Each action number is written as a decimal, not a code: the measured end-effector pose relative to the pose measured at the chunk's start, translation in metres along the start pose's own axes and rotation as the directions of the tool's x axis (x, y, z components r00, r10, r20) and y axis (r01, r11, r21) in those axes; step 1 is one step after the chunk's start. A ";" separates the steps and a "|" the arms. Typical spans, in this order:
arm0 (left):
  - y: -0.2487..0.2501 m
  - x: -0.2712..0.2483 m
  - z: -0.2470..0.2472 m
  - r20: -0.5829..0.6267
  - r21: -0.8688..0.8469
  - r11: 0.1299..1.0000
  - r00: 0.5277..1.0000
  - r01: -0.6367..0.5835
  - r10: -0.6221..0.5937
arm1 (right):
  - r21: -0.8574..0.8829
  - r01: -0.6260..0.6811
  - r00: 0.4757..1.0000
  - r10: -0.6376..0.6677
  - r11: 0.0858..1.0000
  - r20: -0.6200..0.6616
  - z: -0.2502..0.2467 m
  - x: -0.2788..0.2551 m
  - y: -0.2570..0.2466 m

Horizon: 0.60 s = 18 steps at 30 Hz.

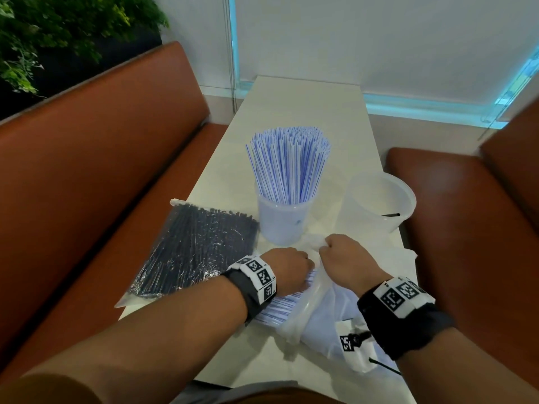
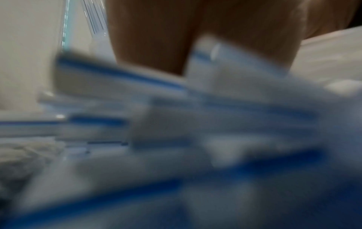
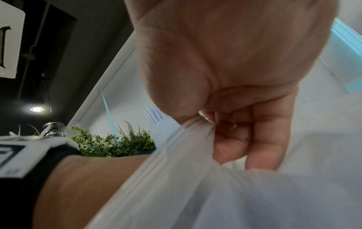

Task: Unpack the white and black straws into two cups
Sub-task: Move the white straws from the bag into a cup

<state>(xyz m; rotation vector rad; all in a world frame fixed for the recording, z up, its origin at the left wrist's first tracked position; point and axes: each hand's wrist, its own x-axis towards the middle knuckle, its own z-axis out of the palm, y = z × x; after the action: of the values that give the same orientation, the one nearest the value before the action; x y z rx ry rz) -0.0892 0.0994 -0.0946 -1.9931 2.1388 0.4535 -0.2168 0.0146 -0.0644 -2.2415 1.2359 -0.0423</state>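
I count two cups on the table [image 1: 291, 112]: left cup [image 1: 284, 221] full of white straws [image 1: 287, 164], right cup [image 1: 379, 199] holding one black straw [image 1: 390, 214]. One sealed black-straw packet [image 1: 195, 255]. My left hand [image 1: 288, 268] grips remaining white straws [image 1: 280, 309]; right hand [image 1: 345, 258] fingers [image 3: 231, 139] pinch the clear bag [image 1: 318, 310]. No legible writing.

Both forearms are bare, no sleeves reaching down to them. Each wrist wears a wide black strap, and on top of each strap sits a white block faced with square black-and-white coded markers, several panels side by side. The left hand [image 1: 287, 266] and the right hand [image 1: 347, 259] wear no gloves or rings that I can make out. A thin black cord seems to trail from under the right wrist strap, though it is hard to tell.
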 end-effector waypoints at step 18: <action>-0.084 -0.053 -0.019 -0.164 0.133 0.979 0.977 0.157 -0.135 | 0.035 -0.032 0.999 0.032 0.999 -0.009 0.008 0.006 0.023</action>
<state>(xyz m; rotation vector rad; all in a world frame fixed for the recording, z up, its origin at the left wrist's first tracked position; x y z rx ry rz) 0.0001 0.1382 -0.0673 -2.1445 2.0242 0.1196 -0.2286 0.0037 -0.0841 -2.1936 1.2665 -0.0616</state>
